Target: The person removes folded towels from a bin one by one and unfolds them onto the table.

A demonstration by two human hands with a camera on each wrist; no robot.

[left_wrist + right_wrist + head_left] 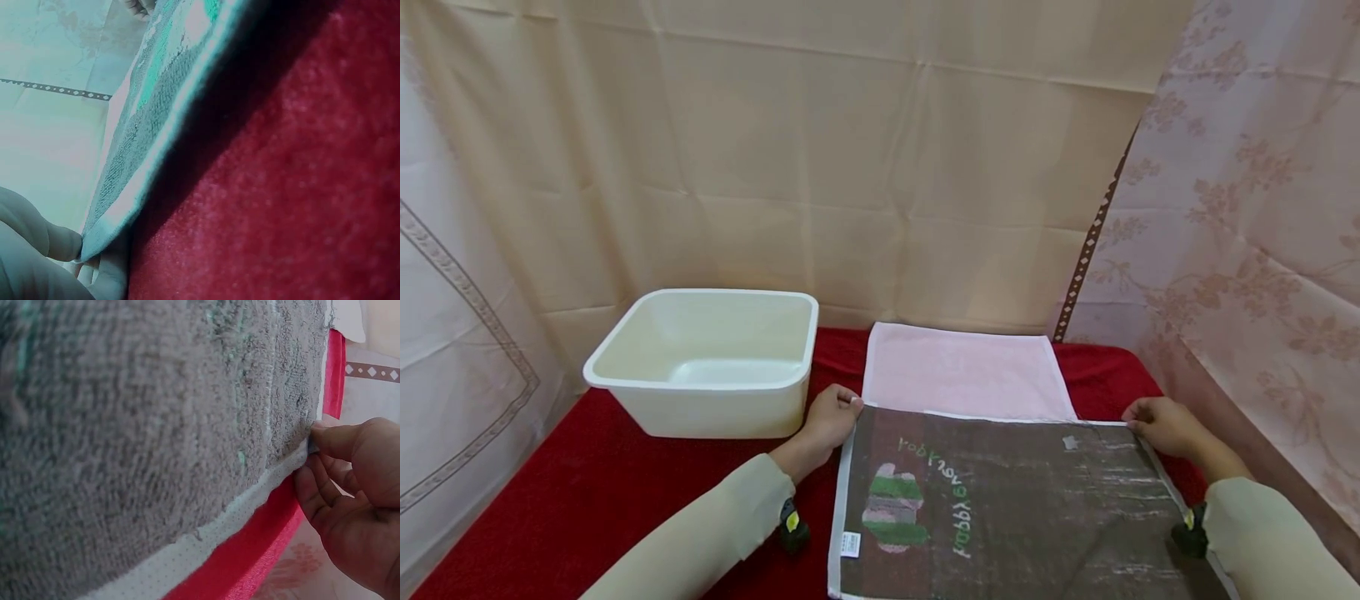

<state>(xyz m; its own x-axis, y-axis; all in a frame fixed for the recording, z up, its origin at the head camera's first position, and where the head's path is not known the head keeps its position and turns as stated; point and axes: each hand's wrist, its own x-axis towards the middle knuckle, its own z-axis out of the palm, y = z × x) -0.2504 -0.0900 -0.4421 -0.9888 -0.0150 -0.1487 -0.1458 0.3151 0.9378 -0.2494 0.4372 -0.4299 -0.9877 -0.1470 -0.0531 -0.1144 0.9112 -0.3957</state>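
A grey-brown towel [1030,500] with a white border lies spread at the front right in the head view. Its lettering reads mirrored, beside a green and pink striped figure. My left hand [831,419] pinches its far left corner; the left wrist view shows thumb and fingers [62,242] on the edge, which is lifted off the red cloth. At the far right corner, my right hand [1168,427] pinches the border between thumb and fingers [340,440]. Behind it lies a flat pink towel [962,371], its near edge covered by the grey-brown one.
A cream plastic tub [722,408] stands at the back left, close to my left hand, with nothing seen inside. Red cloth [647,508] covers the table. Beige curtain [812,167] hangs behind, with patterned drapes [1262,208] at the sides.
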